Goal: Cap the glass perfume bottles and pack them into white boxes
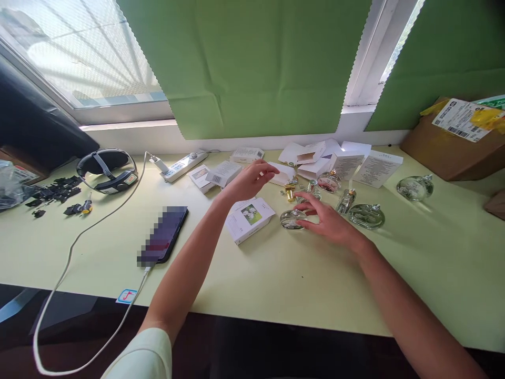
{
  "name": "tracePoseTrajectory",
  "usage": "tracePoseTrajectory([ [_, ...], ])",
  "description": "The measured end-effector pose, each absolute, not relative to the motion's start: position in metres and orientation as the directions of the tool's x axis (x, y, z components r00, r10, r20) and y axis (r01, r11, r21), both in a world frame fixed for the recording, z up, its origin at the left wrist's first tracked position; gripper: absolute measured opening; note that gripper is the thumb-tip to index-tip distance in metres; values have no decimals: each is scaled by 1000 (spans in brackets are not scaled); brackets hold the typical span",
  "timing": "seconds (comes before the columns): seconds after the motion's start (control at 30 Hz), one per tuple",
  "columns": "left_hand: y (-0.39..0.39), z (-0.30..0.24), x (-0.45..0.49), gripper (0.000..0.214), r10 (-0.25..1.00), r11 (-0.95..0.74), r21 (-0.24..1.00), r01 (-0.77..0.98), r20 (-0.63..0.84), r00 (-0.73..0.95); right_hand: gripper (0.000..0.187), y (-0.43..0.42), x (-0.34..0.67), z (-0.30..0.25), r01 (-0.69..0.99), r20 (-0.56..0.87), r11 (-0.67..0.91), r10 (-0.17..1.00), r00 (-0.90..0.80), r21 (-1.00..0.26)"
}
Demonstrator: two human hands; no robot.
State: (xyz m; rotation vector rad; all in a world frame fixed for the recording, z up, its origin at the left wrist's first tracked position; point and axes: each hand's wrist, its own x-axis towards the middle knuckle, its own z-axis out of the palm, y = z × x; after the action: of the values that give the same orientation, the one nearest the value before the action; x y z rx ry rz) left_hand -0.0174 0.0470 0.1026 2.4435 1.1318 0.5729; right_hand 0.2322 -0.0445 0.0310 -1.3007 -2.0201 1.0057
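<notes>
Tabletop point(335, 295): while daylight enters by the window point(98, 58) at 10 o'clock, the pale yellow-green surface spans the view; directions are taken from the oval glass bottle point(289, 221) by the right hand point(327, 218), 12 being the far wall

Blinds: a green blind point(256, 63) with scalloped edges hangs between 11 and 12, a second green blind point(453, 58) at 2

Bottle: clear, resting on the tabletop, just beside a white box point(250, 218) with a flower picture at 9

Hands: the right has thumb and fingers parted about the bottle's 3 o'clock side, though whether they grip it I cannot tell; the left hand point(252, 181), at 10, is half open, fingers loosely bent, nothing visible in its grasp

Crowding: gold caps point(291, 193) sit close at 12; a bottle with pink decoration point(329, 182) is at 2, a wide oval bottle point(366, 217) at 3; unfolded cartons point(379, 168) spread beyond, at 2

Far right: another bottle point(414, 188) near 3, then a taped cardboard box point(453, 147) between 2 and 3

Left side: a phone point(169, 234) at 9, its white cable point(71, 252) looping over the near edge; a power strip point(183, 167) and headset point(112, 179) between 9 and 10; black parts point(57, 190) at 9
</notes>
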Motion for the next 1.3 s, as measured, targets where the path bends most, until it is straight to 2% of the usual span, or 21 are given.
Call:
tracePoseTrajectory([
  [0.1,51,98,-20,32,755,-620,478,623,145,640,66,-45,232,29,491,60,266,916,-396,-829],
  [0.2,60,83,-23,31,768,-607,357,710,36,639,69,-47,232,28,477,80,293,906,-416,-829],
  [0.3,67,64,-25,31,783,-592,284,754,-19,622,71,-48,230,26,510,37,279,900,-434,-814],
  [0.43,69,53,-25,34,801,-574,238,784,-39,598,61,-47,228,24,535,37,292,899,-437,-793],
  [0.73,72,73,-42,40,807,-559,237,795,-65,587,55,-47,223,22,507,81,318,896,-436,-801],
  [0.93,77,67,-48,42,820,-535,212,818,-104,563,51,-46,221,19,497,90,329,891,-445,-803],
  [1.2,79,62,-49,41,822,-487,171,856,-240,516,55,-47,219,19,483,61,303,889,-454,-822],
  [1.3,79,63,-51,48,832,-452,161,878,-278,479,55,-47,218,20,476,56,297,888,-457,-828],
])
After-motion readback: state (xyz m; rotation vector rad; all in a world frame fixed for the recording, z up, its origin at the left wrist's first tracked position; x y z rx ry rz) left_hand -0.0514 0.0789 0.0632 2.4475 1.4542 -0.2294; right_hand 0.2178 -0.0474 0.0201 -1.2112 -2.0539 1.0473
